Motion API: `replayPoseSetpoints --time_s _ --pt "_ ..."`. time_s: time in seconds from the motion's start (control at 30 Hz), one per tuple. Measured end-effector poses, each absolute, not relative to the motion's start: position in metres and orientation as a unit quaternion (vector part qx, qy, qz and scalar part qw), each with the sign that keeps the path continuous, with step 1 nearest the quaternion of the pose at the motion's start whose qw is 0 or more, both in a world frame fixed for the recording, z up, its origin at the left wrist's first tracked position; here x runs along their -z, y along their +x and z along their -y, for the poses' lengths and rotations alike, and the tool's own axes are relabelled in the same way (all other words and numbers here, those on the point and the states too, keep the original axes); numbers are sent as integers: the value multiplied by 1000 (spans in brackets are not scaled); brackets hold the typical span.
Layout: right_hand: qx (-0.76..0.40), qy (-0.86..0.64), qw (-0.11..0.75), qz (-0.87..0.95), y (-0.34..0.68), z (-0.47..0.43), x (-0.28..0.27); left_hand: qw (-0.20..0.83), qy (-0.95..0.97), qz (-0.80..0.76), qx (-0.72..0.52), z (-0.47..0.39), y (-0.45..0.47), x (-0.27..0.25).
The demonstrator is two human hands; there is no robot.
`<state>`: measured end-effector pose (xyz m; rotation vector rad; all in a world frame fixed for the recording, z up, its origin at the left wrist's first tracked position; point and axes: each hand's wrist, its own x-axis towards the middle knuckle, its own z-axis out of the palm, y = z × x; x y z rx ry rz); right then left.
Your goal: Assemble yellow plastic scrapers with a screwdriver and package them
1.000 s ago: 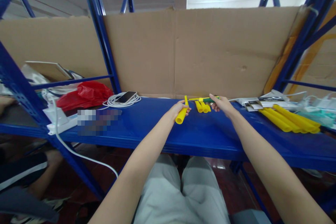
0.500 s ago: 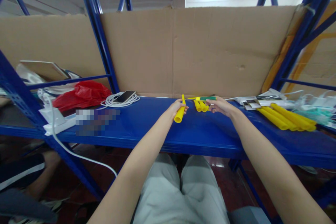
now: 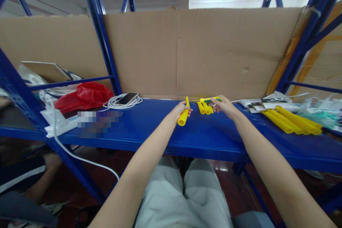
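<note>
My left hand [image 3: 182,110] is closed around a yellow tube [image 3: 183,117], whose open round end points toward me and whose narrow part rises at the far end. In my right hand [image 3: 221,105] is a screwdriver [image 3: 211,99] with a yellow and green handle, gripped by the fingers. Its thin shaft points left at the tube's far part; whether the tip touches, I cannot tell. Just below the screwdriver, several yellow tubes [image 3: 204,108] lie together on the blue shelf [image 3: 149,128], partly hidden by my right fingers.
More yellow tubes [image 3: 291,121] lie at the right beside white packaging [image 3: 269,102]. At the left are a phone [image 3: 127,98] on a coiled white cable [image 3: 109,104], a red plastic bag [image 3: 84,96] and a white bracket [image 3: 60,121]. Cardboard [image 3: 208,53] closes off the back. A person's leg [image 3: 24,174] shows lower left.
The screwdriver's handle has turned, showing more yellow, and my right fingers have shifted on it. My left hand and its tube stay nearly where they were.
</note>
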<state>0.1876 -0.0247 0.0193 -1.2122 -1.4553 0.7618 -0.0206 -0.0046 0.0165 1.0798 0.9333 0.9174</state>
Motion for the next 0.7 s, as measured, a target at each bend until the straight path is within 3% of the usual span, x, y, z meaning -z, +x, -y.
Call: replayPoseSetpoints --time_s 0.13,0.3,0.5,0.7 --pt "-289 -553 516 587 187 25 -20 664 479 -409 -404 6 -20 -17" --pt "-297 -498 549 602 184 26 -19 657 482 -415 -404 5 -20 -18" --pt "-260 -558 506 604 187 23 -18 647 492 -423 -401 6 -19 -18" --pt "-317 -496 566 577 181 27 -18 637 492 -434 -405 8 -18 -19"
